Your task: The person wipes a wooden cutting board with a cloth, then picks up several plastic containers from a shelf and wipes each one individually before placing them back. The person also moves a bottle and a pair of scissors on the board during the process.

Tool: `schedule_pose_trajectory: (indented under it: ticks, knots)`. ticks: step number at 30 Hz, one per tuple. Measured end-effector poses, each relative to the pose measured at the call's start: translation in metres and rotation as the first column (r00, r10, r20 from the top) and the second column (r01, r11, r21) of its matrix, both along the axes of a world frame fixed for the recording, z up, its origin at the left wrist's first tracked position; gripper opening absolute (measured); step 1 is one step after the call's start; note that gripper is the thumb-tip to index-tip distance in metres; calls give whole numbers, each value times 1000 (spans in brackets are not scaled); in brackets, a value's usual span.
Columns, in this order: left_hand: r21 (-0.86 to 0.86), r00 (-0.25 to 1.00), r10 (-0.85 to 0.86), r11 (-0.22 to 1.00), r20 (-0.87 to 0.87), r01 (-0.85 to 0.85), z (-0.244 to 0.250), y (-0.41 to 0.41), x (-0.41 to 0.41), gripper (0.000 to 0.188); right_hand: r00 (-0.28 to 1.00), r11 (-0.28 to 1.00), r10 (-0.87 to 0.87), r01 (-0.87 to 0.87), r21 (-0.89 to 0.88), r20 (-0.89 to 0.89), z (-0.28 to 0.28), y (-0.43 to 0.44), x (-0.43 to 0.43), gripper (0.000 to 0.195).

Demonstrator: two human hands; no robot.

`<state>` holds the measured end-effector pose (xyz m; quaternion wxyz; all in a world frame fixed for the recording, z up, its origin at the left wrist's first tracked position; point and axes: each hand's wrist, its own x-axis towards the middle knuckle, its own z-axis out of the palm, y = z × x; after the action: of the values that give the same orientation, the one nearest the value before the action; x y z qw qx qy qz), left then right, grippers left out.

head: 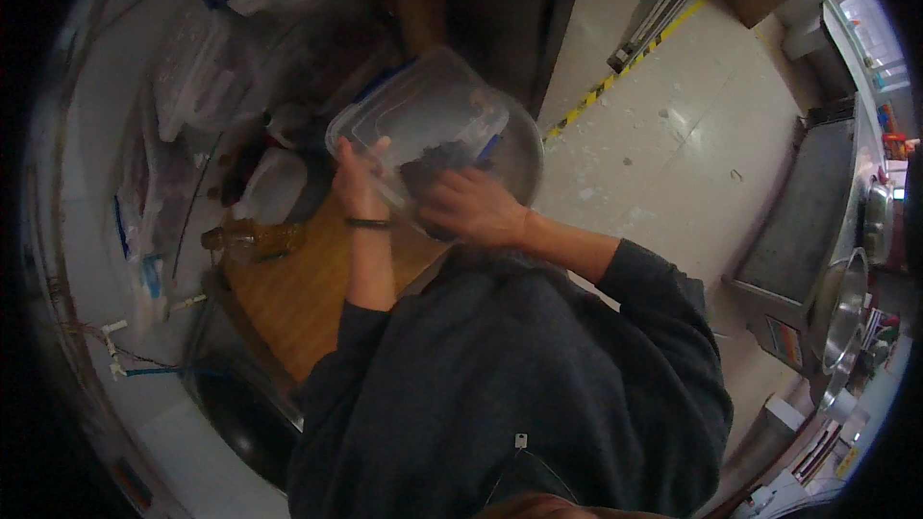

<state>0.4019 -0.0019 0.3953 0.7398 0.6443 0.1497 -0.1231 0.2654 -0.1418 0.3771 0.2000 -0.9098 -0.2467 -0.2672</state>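
Observation:
My left hand [358, 176] holds the near left edge of a clear plastic container [425, 97]. The container is tilted over a round metal basin [530, 158]. A dark clump [447, 158], its material not clear, lies at the container's near side. My right hand [469, 209] is blurred and has its fingers against that clump. Whether those fingers grip any of it is hidden. Blue clips show on the container's sides.
On the left are a brown board [288, 295], an amber bottle [252, 239], a white container [274, 184] and plastic bags [205, 79]. A dark round pan [245, 418] stands at lower left. Yellow-black tape [595, 92] crosses the floor. Metal bowls [844, 310] stand at far right.

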Motion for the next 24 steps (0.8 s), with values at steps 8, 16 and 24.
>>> schedule_pose_trajectory:
  ticks: [8,16,24]
  knots:
    - [-162,997,0,987,-79,-13,-12,20,7,43,982,984,-121,99,-148,-146,-39,-36,-6,33]
    - [-186,998,-57,981,35,63,0,33,-4,41,944,919,-307,262,-293,-118,-62,-63,9,20]
    - [63,985,45,996,168,-56,9,55,-12,49,673,821,-569,439,-365,-472,-109,-91,29,28]
